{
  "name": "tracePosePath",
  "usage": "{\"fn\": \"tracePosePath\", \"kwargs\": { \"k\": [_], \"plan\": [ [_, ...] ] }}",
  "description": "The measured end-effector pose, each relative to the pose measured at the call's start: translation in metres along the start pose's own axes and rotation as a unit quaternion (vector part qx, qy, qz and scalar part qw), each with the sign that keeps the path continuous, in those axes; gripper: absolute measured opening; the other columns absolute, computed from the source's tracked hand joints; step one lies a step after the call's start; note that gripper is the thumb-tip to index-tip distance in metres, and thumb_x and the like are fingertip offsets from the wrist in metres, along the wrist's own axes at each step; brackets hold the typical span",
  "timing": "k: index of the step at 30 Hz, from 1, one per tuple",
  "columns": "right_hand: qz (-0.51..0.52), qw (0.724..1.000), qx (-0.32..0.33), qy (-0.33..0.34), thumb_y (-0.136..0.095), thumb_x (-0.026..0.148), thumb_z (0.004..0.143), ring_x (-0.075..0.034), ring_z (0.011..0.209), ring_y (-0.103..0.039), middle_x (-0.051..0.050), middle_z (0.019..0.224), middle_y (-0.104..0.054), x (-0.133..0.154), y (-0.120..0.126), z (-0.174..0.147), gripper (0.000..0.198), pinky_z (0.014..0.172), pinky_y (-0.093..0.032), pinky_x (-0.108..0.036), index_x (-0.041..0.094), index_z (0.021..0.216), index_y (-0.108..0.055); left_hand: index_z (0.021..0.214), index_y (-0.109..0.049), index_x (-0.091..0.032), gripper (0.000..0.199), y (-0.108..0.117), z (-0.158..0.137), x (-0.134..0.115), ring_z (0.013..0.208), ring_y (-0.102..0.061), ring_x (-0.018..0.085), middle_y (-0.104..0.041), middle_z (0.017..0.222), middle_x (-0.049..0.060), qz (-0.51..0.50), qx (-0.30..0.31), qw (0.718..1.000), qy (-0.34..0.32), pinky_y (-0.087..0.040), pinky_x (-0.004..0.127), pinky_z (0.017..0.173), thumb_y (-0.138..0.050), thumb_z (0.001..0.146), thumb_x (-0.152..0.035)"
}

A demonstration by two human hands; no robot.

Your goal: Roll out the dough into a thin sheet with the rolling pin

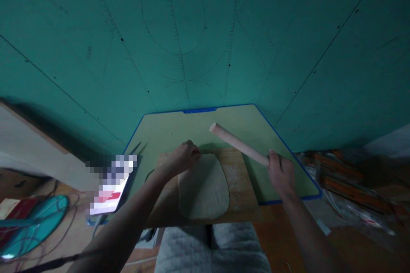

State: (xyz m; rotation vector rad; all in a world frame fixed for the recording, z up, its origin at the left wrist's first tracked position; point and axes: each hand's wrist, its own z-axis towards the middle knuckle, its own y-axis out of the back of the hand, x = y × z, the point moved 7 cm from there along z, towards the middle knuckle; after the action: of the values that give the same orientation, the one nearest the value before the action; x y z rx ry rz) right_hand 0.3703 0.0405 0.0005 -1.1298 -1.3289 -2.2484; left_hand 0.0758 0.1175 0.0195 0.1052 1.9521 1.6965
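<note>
A pale, flat sheet of rolled dough [205,187] lies on a wooden board [238,170], its outline roughly oval. My left hand [185,155] is at the dough's far left edge, its fingers curled in and pinching that edge; the fingertips are partly hidden. Off to the right, my right hand [281,172] grips one end of a plain wooden rolling pin [240,144]. The pin is raised clear of the dough, and its free end points up and to the left.
Beneath the board is a small light-green table [166,130] with a blue rim, set against a green wall [205,51]. A lit, blurred-out screen [110,196] stands at the table's left. Plastic-wrapped items [349,187] lie on the floor at right, cables [68,226] at left.
</note>
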Motion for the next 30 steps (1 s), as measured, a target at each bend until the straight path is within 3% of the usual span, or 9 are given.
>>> {"fn": "tracePosePath", "kwargs": {
  "k": [5,10,14,17,23,30],
  "plan": [
    [0.001,1.0,0.001,-0.006,-0.031,0.058,0.085,-0.02,0.047,-0.05,-0.008,0.043,-0.053,0.0,0.0,0.001,0.053,0.048,-0.03,-0.031,0.026,0.045,-0.044,0.094,-0.071,-0.019,0.014,0.01,-0.012,-0.003,0.08,-0.063,0.016,-0.064,0.099,0.007,0.03,-0.051,0.998,0.018,-0.048,0.025,0.068,-0.06,0.087,-0.023],
    [0.001,1.0,0.002,-0.004,-0.031,0.059,0.084,-0.021,0.047,-0.05,-0.008,0.044,-0.053,0.0,0.0,0.001,0.052,0.048,-0.029,-0.031,0.026,0.046,-0.045,0.097,-0.071,-0.022,0.023,0.006,-0.029,-0.001,0.079,-0.063,0.017,-0.065,0.096,0.006,0.086,-0.085,0.993,0.005,-0.045,0.025,0.064,-0.051,0.095,-0.035],
    [0.001,1.0,-0.002,0.005,-0.031,0.058,0.085,-0.021,0.048,-0.052,-0.009,0.045,-0.054,0.001,0.0,0.001,0.052,0.049,-0.03,-0.031,0.026,0.047,-0.045,0.094,-0.071,-0.02,0.023,-0.002,-0.029,-0.008,0.086,-0.061,0.019,-0.064,0.092,0.007,0.106,-0.076,0.991,-0.045,-0.046,0.028,0.072,-0.051,0.096,-0.03],
    [-0.008,1.0,-0.001,0.008,-0.03,0.059,0.085,-0.02,0.048,-0.052,-0.009,0.044,-0.054,0.0,-0.001,0.001,0.053,0.05,-0.031,-0.031,0.026,0.046,-0.043,0.089,-0.07,-0.017,0.023,-0.007,-0.024,-0.011,0.089,-0.059,0.02,-0.063,0.091,0.008,0.109,-0.074,0.99,-0.046,-0.047,0.031,0.079,-0.051,0.096,-0.028],
    [-0.014,1.0,-0.005,0.011,-0.029,0.059,0.085,-0.02,0.047,-0.051,-0.009,0.044,-0.054,0.002,0.001,0.002,0.053,0.048,-0.03,-0.031,0.026,0.046,-0.043,0.092,-0.068,-0.015,0.02,-0.014,-0.018,-0.008,0.091,-0.057,0.021,-0.063,0.094,0.008,0.073,-0.125,0.989,-0.016,-0.046,0.031,0.084,-0.051,0.097,-0.024],
    [-0.008,1.0,-0.004,0.011,-0.031,0.056,0.085,-0.019,0.048,-0.052,-0.008,0.044,-0.053,0.003,0.002,0.001,0.05,0.049,-0.031,-0.031,0.026,0.046,-0.043,0.09,-0.07,-0.017,0.023,-0.015,-0.016,-0.006,0.09,-0.059,0.018,-0.065,0.091,0.007,0.006,-0.126,0.991,-0.046,-0.047,0.028,0.082,-0.049,0.097,-0.024]
  ]
}}
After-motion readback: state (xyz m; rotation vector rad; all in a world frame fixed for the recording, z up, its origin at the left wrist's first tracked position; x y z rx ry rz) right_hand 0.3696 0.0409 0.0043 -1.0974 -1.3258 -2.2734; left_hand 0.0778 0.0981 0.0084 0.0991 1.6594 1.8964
